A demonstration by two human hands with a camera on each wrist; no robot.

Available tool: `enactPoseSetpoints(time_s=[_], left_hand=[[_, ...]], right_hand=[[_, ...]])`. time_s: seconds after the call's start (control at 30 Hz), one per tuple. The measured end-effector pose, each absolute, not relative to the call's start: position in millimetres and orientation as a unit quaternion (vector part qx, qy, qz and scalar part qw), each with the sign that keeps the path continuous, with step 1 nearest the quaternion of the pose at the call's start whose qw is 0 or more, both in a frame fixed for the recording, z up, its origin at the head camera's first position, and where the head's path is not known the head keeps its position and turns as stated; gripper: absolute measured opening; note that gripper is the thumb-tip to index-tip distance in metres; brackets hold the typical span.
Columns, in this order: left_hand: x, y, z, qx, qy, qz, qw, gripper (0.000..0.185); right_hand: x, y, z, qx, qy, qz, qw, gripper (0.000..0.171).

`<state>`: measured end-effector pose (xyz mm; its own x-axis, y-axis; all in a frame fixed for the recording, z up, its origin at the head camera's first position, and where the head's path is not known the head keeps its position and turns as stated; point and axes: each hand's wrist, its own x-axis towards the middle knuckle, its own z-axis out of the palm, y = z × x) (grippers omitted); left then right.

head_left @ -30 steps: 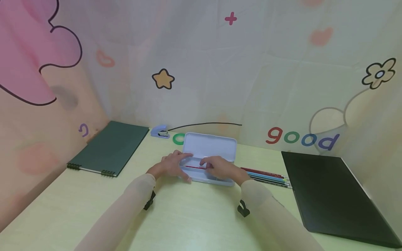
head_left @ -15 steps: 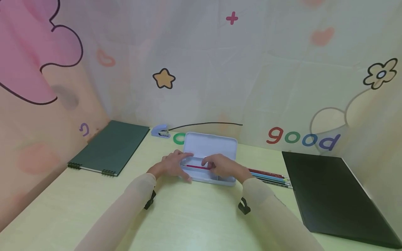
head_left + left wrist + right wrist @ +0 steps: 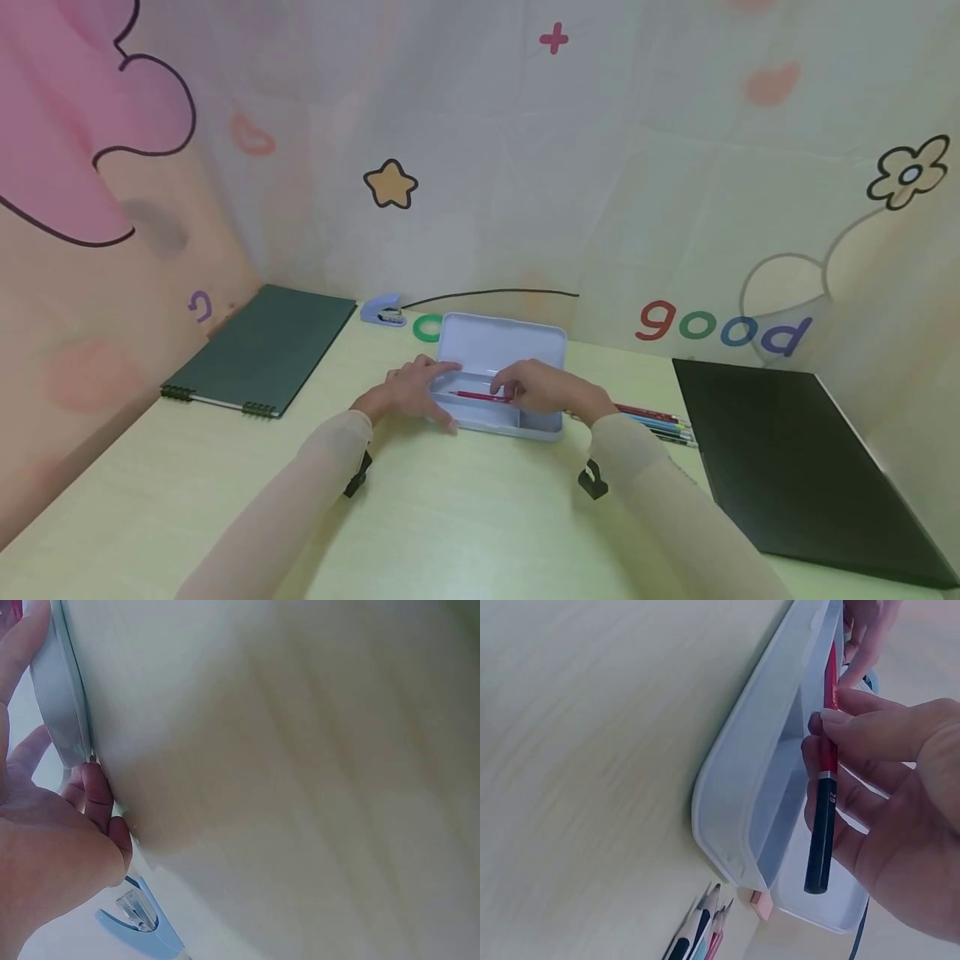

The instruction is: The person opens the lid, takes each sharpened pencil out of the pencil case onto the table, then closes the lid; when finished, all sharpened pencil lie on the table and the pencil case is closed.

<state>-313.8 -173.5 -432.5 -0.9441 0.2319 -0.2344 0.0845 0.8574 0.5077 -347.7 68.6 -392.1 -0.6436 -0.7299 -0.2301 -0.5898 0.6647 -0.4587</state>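
A light-coloured pencil case (image 3: 502, 342) lies with its lid raised on the table. My left hand (image 3: 414, 390) grips its left end, thumb at the near side; the left wrist view has the fingers (image 3: 97, 795) curled by the case's corner. Between the thumb and fingers of my right hand (image 3: 536, 385) a red pencil (image 3: 480, 396) is pinched over the case's tray. In the right wrist view the pencil (image 3: 823, 817) shows a dark, blunt end and slants above the tray's compartments (image 3: 780, 795). Its tip points left, toward my left hand.
Several pencils (image 3: 667, 423) lie right of the case, beside a black folder-like board (image 3: 810, 467). A pink eraser-like block (image 3: 761, 904) sits by the case. Behind are a green tape roll (image 3: 427, 328) and a blue stapler (image 3: 383, 311). A dark green spiral notebook (image 3: 262, 350) lies left.
My right hand has shifted right and a little farther back with the red pencil, and more of the pencil now shows. My left hand stays on the case's left end.
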Motion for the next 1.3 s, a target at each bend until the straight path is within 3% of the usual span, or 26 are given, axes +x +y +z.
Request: enactPoseSetpoints(time_s=[0.4,1.3], left_hand=[[-314,-174,-434,0.083,0.951,0.260,0.144,0.095],[-316,-174,-435,0.084,0.952,0.256,0.146,0.096]], right_hand=[[-347,79,-385,-0.355,0.888,-0.179,0.230,0.033],[-351,130,-382,-0.361,0.881,-0.215,0.217,0.036]])
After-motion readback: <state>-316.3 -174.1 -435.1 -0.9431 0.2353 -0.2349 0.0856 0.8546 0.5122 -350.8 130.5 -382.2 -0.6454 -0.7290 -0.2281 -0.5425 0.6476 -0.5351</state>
